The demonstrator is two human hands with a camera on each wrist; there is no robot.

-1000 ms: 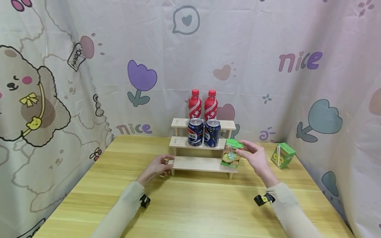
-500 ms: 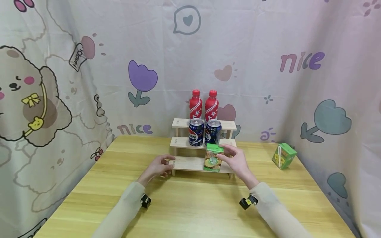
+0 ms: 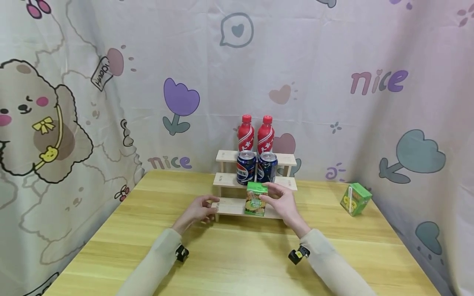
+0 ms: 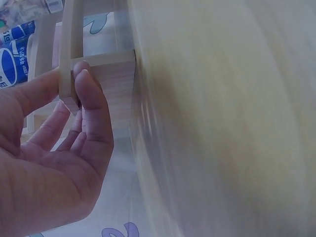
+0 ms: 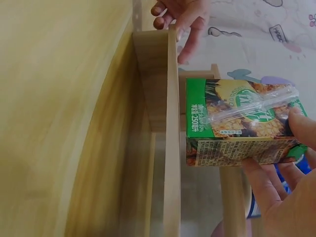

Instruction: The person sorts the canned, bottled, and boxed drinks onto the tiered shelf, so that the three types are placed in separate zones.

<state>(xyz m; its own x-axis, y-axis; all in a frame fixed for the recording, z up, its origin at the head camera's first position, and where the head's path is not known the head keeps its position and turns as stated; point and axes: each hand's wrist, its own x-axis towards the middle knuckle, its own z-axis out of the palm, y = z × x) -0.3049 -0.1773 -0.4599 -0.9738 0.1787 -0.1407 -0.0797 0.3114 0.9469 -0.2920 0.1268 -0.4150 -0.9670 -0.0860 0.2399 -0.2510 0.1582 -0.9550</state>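
A green juice carton [image 3: 255, 201] with pineapple pictures and a wrapped straw is held upright at the lowest step of a three-step wooden shelf [image 3: 226, 206]. My right hand [image 3: 284, 203] grips its upper right part between thumb and fingers. In the right wrist view the base of the carton [image 5: 242, 113] is close to the step's board; I cannot tell if it touches. My left hand [image 3: 198, 209] pinches the left end of that same step, thumb and fingers on either side of the board [image 4: 67, 54].
Two dark blue cola cans [image 3: 246, 167] stand on the middle step. Behind them, two red bottles [image 3: 246, 133] stand on the top step. Another green juice carton [image 3: 356, 199] is at the table's right side. A patterned curtain [image 3: 311, 49] hangs behind the wooden table [image 3: 237, 255].
My right hand has carried the juice carton leftward along the lowest step, from its right end to near the middle. The left hand has kept its grip on the shelf.
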